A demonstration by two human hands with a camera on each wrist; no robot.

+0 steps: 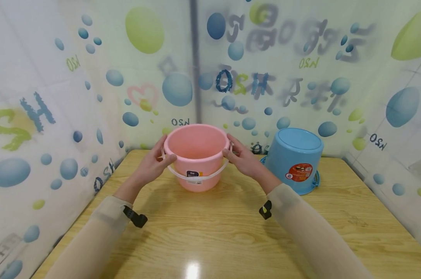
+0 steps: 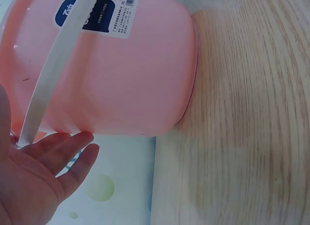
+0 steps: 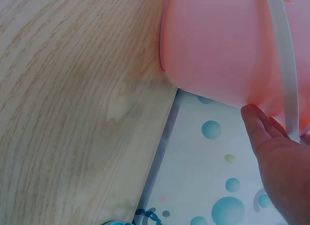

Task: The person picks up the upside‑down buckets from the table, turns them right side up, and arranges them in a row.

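A pink bucket (image 1: pixel 200 176) stands upright at the far part of the wooden table (image 1: pixel 210 228), its mouth facing up. Its white handle (image 1: pixel 196 178) hangs down across the front, over a dark label. My left hand (image 1: pixel 152 162) grips the bucket's left side at the rim, the thumb lying on the rim's front. On the opposite side my right hand (image 1: pixel 244 159) holds the rim in the same way. Both wrist views show fingers against the pink wall beside the handle's ends. The bucket hides some fingertips.
A blue bucket (image 1: pixel 294 155) sits upside down to the right, with a red label and its handle low at the table. Printed sheets with bubbles (image 1: pixel 177 89) rise behind the table and on both sides.
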